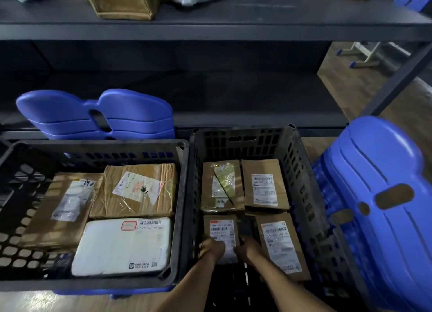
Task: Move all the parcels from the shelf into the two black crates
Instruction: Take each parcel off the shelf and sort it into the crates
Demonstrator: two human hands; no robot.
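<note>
Crates: two black, side by side across the lower frame. Left crate (180,195) holds three parcels: two brown boxes and one white padded parcel (121,246) at its near edge. Right crate (301,171) holds four brown parcels with white labels, two at the far end, two nearer. Left hand (211,247) and right hand (247,248) both rest on the near-left parcel (221,230) in the right crate, fingers curled over its near end, gripping it. Shelf (210,29) across the upper frame carries at least four parcels, all cut off by the top edge. Blue plastic chairs: two stacks, centre left and lower right.
</note>
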